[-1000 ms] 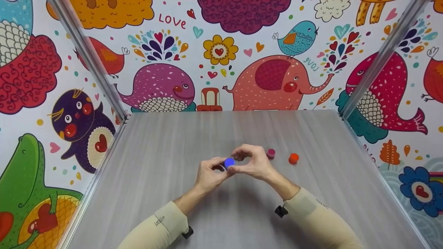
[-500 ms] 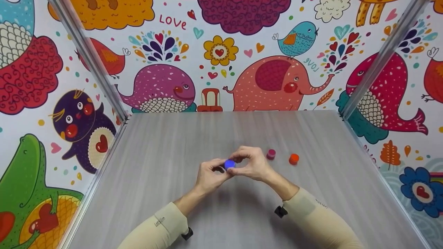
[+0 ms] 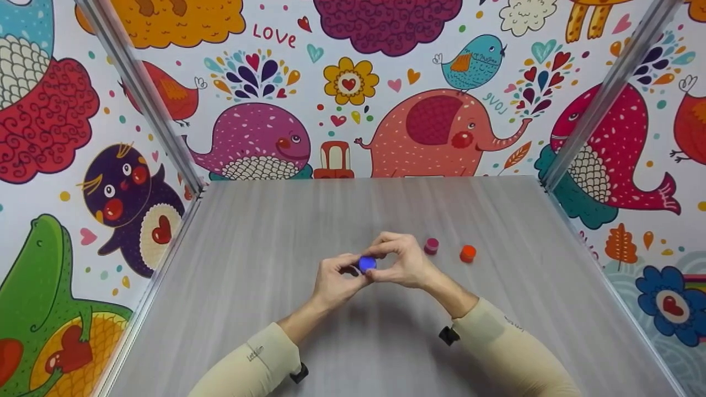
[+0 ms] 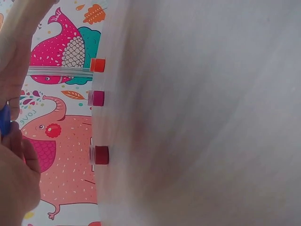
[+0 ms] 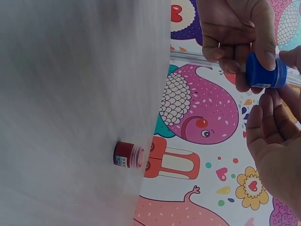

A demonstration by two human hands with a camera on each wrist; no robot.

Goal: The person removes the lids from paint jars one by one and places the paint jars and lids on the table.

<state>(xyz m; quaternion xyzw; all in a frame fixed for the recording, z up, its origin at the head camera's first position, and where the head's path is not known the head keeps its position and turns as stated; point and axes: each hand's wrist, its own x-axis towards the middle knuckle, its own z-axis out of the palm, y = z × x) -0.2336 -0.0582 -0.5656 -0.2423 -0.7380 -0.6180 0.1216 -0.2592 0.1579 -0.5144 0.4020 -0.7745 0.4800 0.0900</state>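
Observation:
A small blue paint jar point(image 3: 368, 264) is held above the table between both hands. My left hand point(image 3: 333, 281) grips its blue body, the thumb lying across it in the right wrist view. With thumb and fingertips, my right hand point(image 3: 408, 264) pinches the jar's clear upper end point(image 5: 292, 79). Beyond the right hand a magenta jar point(image 3: 432, 246) and an orange jar point(image 3: 468, 253) stand upright on the table. A dark red jar point(image 5: 124, 154) with a clear ridged top also stands there, hidden behind the right hand in the head view.
The grey wood-grain table point(image 3: 248, 231) carries the standing jars. Metal posts point(image 3: 606, 94) rise at its back corners. Walls with cartoon animals point(image 3: 430, 132) enclose the back and sides.
The right hand's fingertips have come in against the blue jar, which has shifted slightly toward the person. The standing jars have stayed in place.

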